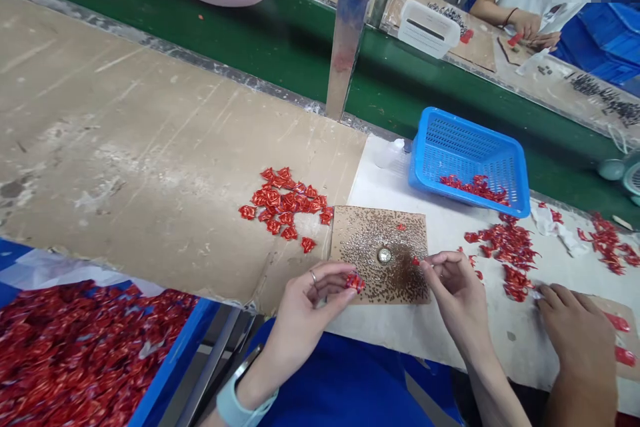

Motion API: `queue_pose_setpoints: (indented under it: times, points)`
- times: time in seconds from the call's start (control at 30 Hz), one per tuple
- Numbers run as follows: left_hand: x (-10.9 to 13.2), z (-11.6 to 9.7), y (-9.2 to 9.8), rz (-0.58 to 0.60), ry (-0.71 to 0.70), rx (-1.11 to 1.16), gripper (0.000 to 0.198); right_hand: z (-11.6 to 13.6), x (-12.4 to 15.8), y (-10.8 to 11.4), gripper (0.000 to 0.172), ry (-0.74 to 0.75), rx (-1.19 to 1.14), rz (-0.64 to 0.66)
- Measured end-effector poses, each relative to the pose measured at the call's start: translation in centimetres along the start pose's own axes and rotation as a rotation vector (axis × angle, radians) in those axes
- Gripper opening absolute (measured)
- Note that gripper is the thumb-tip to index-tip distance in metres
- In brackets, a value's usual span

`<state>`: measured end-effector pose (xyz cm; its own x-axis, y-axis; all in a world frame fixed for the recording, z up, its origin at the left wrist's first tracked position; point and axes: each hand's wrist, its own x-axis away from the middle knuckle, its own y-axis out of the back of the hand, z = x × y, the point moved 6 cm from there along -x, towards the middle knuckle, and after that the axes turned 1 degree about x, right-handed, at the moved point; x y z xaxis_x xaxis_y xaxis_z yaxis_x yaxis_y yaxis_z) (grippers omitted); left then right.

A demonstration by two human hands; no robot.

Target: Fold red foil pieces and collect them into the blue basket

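My left hand [315, 300] pinches a shiny red rosette-shaped piece [355, 282] between thumb and fingers at the left edge of a cardboard sheet [345, 220]. My right hand [457, 287] is closed on a small red piece [416, 261] over the right side of that sheet; its exact kind is too small to tell. Brown, wet-looking dots cover the cardboard. A round blob of clear, glossy liquid [384, 255] lies near its middle, and a small red bit [401, 227] rests behind it. Left of the sheet is a loose group of red rosettes [287, 203].
A blue basket [423, 177] with red pieces stands behind the sheet, beside a small white bottle [390, 153]. Red pieces [507, 243] lie to the right, near another person's hand [575, 320]. A blue-edged bin [175, 353] of red pieces is lower left; a metal post [347, 40] rises behind.
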<state>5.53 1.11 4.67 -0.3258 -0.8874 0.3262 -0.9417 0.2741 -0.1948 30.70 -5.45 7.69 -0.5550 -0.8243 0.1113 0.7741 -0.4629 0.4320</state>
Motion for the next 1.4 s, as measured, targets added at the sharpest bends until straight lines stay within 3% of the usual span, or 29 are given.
queue_pose_setpoints:
  times: [0.2, 0.43, 0.63, 1.03, 1.13, 1.3, 1.4]
  points:
    - [-0.3, 0.8, -1.1, 0.01, 0.055, 0.077, 0.018, 0.3, 0.0, -1.5, 0.042, -0.231, -0.45, 0.129]
    - [-0.3, 2.0, -1.6, -0.038, 0.189, 0.258, 0.046, 0.6, 0.4, -2.3, 0.043, -0.296, -0.562, 0.206]
    - [-0.6, 1.6, -1.7, -0.06, 0.235, 0.323, 0.046, 0.5, 0.5, -2.7, 0.039, -0.287, -0.592, 0.207]
    - [-1.2, 0.9, -1.3, -0.077, 0.076, 0.181, 0.026, 1.0, 0.4, -3.1, 0.037, -0.251, -0.567, 0.209]
    - [-1.1, 0.5, -1.6, -0.065, 0.036, 0.123, 0.032, 1.5, 0.6, -3.2, 0.033, -0.194, -0.53, 0.207]
    - [-0.6, -0.9, -1.9, -0.077, -0.073, -0.04, 0.02, 3.3, 1.2, -3.4, 0.021, -0.024, -0.45, 0.177]
    - [-0.3, -2.2, -2.0, -0.054, -0.173, -0.166, 0.024, 4.4, 1.4, -3.4, 0.018, 0.044, -0.449, 0.156]
